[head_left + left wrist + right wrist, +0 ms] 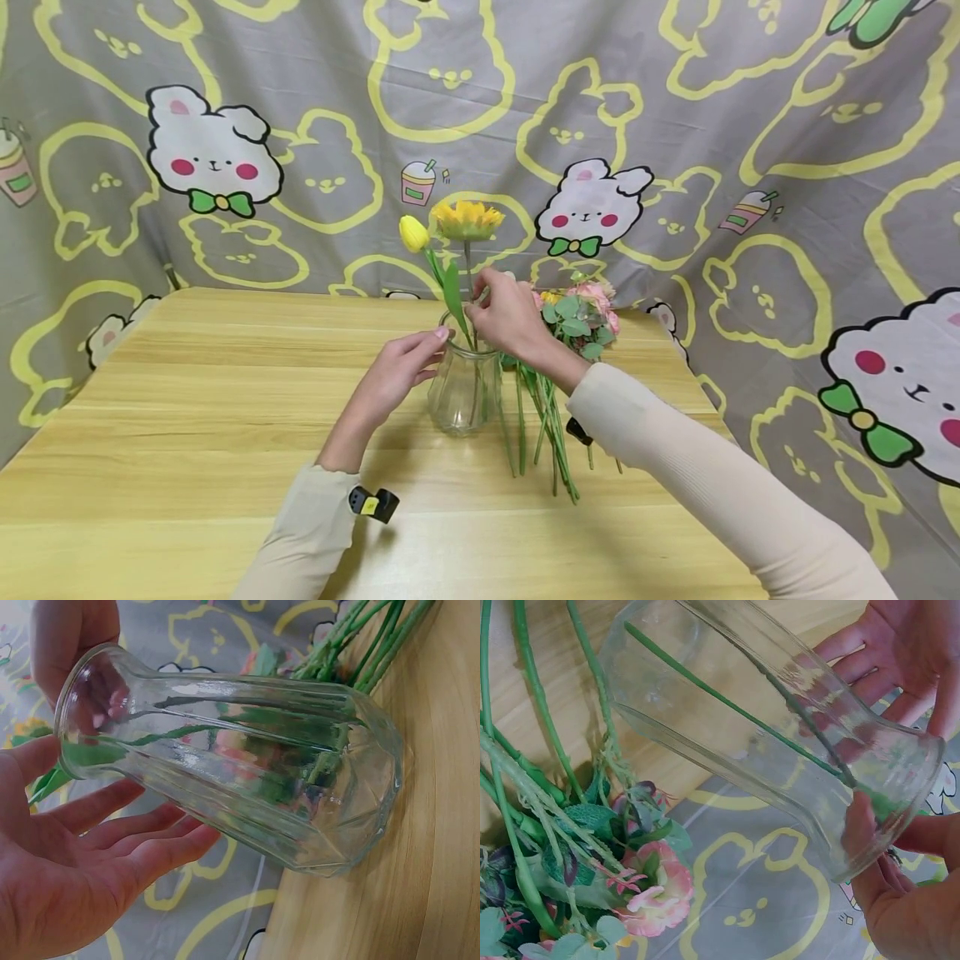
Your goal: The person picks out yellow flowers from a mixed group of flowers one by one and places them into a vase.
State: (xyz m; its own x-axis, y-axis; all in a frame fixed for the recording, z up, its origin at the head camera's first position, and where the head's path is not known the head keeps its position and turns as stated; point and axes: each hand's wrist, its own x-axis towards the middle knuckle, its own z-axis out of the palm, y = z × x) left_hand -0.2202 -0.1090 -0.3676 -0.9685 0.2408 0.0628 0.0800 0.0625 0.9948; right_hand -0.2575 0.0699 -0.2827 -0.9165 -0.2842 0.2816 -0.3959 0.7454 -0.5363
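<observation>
A clear glass vase (453,404) stands upright on the table, holding a yellow tulip (414,234) and a sunflower (468,222). My right hand (513,317) is at the vase mouth, thumb and fingers pinching the sunflower's stem. In the right wrist view, the thumb of that right hand (907,900) reaches just inside the rim. Beside the vase's left side is my left hand (397,367), its thumb near the rim. The left wrist view shows that left hand (97,862) with fingers extended along the glass. Two stems run down inside the vase (742,742).
Right of the vase lies a bunch of pink flowers (592,298) with green leaves, their long stems (555,442) pointing toward the table's near edge. The wooden table (225,400) ends at a grey patterned cloth (315,50) behind and at the sides.
</observation>
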